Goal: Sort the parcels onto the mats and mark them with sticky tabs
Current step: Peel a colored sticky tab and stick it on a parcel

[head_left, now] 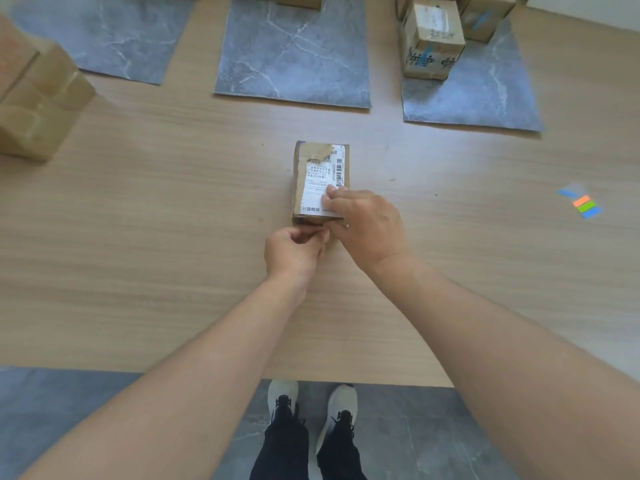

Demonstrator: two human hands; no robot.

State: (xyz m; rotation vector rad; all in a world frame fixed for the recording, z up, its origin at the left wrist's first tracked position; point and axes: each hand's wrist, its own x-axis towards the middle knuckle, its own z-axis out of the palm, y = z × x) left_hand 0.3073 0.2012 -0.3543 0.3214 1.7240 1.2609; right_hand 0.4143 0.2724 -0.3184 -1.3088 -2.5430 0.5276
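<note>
Both forearms reach out over pale wood-grain table (173, 202). Left hand (294, 252): thumb and forefinger pinched at near edge of small brown cardboard parcel (311, 174); what they nip, cannot tell. Right hand (367, 226) grips its near right corner, fingertips bent onto the label. Parcel lies mid-table, short of grey marbled mats (294, 53).

Forearms (214, 341) bare, running to near frame edge. Black trousers (287, 452) at near edge. Light grey trainers (282, 396), black laces and black tongues, white soles.
</note>
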